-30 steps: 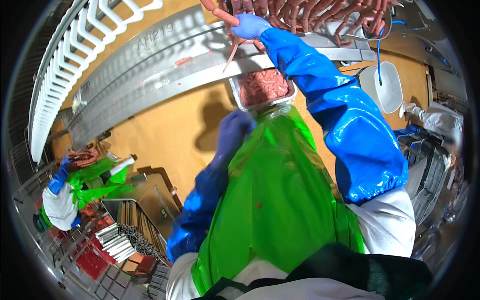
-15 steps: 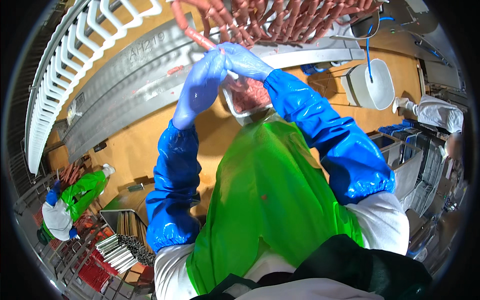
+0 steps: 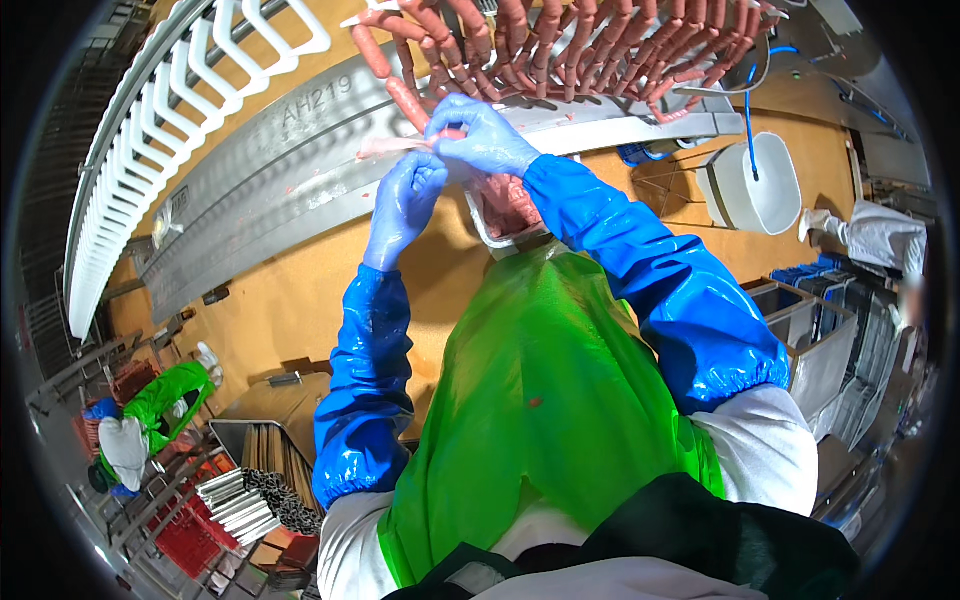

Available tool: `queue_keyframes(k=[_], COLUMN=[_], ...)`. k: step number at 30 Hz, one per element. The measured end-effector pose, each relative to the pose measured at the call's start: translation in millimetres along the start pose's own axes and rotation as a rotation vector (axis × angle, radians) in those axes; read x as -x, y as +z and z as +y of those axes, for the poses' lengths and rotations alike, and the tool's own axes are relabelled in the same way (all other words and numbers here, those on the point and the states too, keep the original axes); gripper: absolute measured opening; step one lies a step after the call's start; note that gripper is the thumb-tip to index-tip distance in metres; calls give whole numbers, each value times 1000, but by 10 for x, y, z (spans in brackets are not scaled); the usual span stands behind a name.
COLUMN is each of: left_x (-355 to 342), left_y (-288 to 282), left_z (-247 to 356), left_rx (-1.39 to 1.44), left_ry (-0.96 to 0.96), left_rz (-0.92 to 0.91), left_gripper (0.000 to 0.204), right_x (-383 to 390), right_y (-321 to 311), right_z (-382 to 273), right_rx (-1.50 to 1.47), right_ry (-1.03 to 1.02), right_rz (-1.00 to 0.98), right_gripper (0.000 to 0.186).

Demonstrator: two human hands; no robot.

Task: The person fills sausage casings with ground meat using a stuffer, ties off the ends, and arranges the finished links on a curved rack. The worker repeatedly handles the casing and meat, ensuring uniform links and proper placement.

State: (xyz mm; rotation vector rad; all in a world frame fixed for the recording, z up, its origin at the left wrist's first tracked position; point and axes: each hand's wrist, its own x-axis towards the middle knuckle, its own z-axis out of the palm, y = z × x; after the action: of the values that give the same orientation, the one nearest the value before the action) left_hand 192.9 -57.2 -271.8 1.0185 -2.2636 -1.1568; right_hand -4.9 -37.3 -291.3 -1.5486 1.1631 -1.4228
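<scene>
My right hand (image 3: 482,138), in a light blue glove, pinches the lower end of a sausage string (image 3: 405,103). A pale, limp strip of sausage casing (image 3: 392,147) sticks out leftward from its fingertips. Just below the strip, my left hand (image 3: 410,192) is curled closed, its fingertips close to the right hand's; what it grips, if anything, is hidden. Many pink sausage links (image 3: 590,45) hang in loops at the top. Under my right wrist stands a white tub (image 3: 484,225) with ground meat (image 3: 508,203) in it.
A long metal trough (image 3: 300,165) runs beneath the links, with meat scraps on it. White hooks (image 3: 185,75) line a curved rail at left. A white bin (image 3: 780,175) with a blue hose stands right. Co-workers are at far left (image 3: 165,400) and far right (image 3: 885,235).
My hands, pressed together around the sausage end before, have drawn apart. The left has dropped and curled closed, and the pale casing strip has come into view.
</scene>
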Motion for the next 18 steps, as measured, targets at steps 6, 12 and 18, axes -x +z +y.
queue_keyframes(k=[6,12,18], left_x=[-185,-78,268], left_y=[-107,-292,926], left_z=[-57,-921,-678], left_rx=[-110,175,299], left_ry=[-112,-317,-32], left_rz=[61,-100,69], left_gripper=[29,22,22], right_x=[-243,10,-561], right_y=[33,352,285], right_z=[-115,612,-262], right_rx=[-81,138,-4], right_ry=[404,353,622], right_rz=[-350,-276,-422], right_gripper=[27,55,41])
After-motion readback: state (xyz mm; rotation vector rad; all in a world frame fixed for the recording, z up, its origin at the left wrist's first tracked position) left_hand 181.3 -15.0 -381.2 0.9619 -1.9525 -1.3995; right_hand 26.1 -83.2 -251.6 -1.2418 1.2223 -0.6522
